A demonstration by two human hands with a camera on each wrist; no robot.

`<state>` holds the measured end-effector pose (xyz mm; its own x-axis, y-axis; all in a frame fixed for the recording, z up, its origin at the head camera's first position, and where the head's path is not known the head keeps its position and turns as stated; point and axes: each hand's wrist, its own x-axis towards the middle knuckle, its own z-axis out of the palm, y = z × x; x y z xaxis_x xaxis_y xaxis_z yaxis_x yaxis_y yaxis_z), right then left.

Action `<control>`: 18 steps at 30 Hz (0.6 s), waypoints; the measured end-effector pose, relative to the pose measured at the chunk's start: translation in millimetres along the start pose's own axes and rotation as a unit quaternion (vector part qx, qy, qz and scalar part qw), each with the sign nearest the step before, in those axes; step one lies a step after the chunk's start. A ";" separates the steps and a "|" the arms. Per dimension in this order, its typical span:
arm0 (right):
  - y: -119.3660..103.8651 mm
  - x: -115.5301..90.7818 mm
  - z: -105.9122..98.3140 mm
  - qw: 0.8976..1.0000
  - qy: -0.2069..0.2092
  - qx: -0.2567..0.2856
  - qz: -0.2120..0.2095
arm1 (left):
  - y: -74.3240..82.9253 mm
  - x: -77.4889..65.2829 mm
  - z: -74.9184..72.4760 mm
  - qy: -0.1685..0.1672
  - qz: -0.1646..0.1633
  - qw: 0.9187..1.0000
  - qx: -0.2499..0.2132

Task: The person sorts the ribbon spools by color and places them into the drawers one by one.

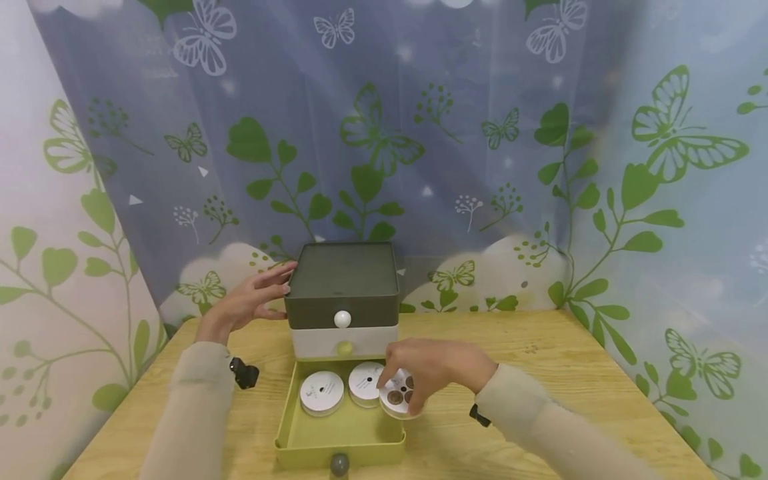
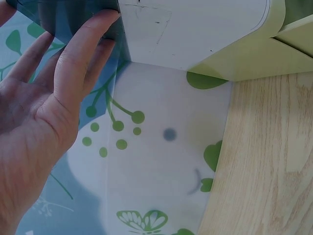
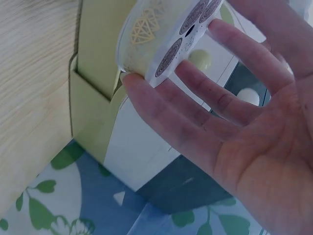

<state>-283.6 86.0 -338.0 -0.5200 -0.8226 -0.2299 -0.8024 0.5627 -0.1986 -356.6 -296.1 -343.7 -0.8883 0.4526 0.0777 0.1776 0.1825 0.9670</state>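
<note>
A three-tier desktop drawer box (image 1: 343, 270) stands on the table, dark green on top, white in the middle. Its bottom yellow-green drawer (image 1: 306, 459) is pulled out. My left hand (image 1: 249, 303) rests extended fingers against the box's upper left side. Over the drawer's right edge, my right hand (image 1: 441, 363) grips a white ribbon spool (image 3: 146, 39) by its rim between fingers and thumb; gold geometric print shows on its band and dark round patterns on its face. Two similar spools, a left one (image 1: 321, 395) and a middle one (image 1: 363, 383), lie flat in the drawer.
The drawer's grey round knob (image 1: 339, 465) faces me. White (image 1: 343, 319) and yellow-green (image 1: 345, 348) knobs mark the upper tiers. A butterfly-and-leaf curtain (image 1: 456, 167) hangs behind and beside the wooden table (image 1: 510, 347).
</note>
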 end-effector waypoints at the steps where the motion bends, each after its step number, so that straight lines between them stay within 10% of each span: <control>1: -2.5 2.5 0.2 1.000 -0.001 -0.008 -0.004 | 0.0 0.0 0.0 0.000 0.000 1.000 0.000; 18: -24.8 43.2 14.1 0.995 -0.023 -0.063 -0.069 | -1.4 0.6 -0.7 0.003 -0.003 1.000 0.001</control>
<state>-282.0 37.7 -356.5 -0.3905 -0.8850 -0.2534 -0.8972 0.4275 -0.1107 -357.6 -296.6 -344.8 -0.8919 0.4461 0.0738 0.1734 0.1866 0.9670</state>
